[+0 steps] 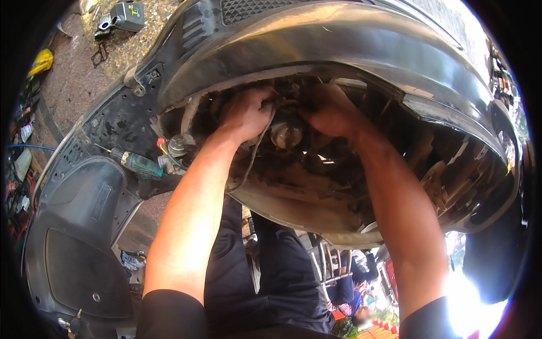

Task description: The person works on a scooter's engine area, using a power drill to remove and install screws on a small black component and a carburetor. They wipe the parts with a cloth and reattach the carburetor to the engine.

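Both my hands reach into the open engine bay of a motor scooter [316, 39] with dark body panels. My left hand [248, 114] is closed, its fingers curled among the parts at the bay's upper left. A thin dark cable [253, 158] hangs down beside those fingers; what they grip is hard to see. To the right, my right hand [329, 110] bends inward, its fingertips lost in shadow among dark parts. Between and just below the hands sits a round metal part [287, 134].
A screwdriver [141, 164] with a teal handle lies on the scooter left of my left forearm. A dark box-shaped part [127, 17] rests on the ground at upper left, near a yellow item [40, 62]. People and a metal-framed seat [333, 263] show behind, at lower right.
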`<state>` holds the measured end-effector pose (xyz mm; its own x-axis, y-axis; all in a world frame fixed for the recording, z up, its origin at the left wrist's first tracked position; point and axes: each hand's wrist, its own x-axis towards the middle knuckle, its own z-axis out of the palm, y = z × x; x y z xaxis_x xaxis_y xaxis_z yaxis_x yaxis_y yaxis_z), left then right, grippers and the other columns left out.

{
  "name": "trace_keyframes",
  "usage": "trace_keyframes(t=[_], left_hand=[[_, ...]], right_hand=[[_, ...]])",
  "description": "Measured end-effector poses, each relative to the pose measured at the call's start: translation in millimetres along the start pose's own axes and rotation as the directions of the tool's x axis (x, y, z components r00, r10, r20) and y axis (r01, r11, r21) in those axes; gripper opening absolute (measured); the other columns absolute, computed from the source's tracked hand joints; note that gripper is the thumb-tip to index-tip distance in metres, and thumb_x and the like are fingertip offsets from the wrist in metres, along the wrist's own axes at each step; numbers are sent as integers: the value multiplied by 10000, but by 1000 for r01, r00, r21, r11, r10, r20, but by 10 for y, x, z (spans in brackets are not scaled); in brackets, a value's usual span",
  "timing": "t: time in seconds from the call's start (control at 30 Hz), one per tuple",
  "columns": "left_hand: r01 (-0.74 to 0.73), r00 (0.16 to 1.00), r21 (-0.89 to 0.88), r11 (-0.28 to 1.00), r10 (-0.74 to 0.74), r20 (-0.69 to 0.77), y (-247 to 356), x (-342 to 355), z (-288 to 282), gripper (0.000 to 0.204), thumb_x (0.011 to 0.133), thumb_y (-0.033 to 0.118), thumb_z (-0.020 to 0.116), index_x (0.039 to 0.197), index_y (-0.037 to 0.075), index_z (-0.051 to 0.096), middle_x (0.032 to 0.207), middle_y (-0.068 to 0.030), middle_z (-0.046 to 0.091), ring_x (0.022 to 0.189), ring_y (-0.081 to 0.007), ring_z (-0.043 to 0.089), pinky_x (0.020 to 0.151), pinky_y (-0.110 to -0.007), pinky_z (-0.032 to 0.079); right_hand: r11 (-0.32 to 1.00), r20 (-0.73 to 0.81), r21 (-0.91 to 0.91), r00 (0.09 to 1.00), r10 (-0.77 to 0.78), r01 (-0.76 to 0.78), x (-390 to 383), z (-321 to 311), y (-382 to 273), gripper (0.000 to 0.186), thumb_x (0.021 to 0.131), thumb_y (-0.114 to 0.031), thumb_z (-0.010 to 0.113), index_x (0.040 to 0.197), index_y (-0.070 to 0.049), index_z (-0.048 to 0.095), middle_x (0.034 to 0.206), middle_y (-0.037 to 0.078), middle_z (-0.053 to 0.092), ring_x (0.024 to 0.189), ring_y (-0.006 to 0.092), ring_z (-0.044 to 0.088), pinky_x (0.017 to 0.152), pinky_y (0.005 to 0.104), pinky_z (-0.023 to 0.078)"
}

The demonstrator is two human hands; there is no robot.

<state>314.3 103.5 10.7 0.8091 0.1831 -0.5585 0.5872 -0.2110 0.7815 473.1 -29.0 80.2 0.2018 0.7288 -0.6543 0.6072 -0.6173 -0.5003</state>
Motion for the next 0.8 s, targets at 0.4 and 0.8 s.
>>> trace_keyframes(t=[0.4, 0.8], left_hand=[[11, 999, -7, 1000, -11, -45, -28, -12, 40, 214, 920, 65, 582, 1119, 70, 660, 1027, -145, 698, 970, -239, 658, 880, -329, 489], [-8, 995, -49, 999, 3, -98, 27, 25, 17, 233, 907, 162, 630, 1126, 94, 669, 1023, -179, 703, 980, -304, 677, 835, -374, 507]], right_hand=[[992, 5, 119, 999, -38, 38, 37, -10, 57, 275, 798, -264, 626, 930, -46, 731, 920, 211, 693, 884, 392, 672, 798, 451, 546], [982, 73, 150, 992, 102, -112, 49, 78, 92, 339, 796, -329, 678, 995, -62, 739, 957, 208, 699, 908, 393, 666, 807, 461, 521]])
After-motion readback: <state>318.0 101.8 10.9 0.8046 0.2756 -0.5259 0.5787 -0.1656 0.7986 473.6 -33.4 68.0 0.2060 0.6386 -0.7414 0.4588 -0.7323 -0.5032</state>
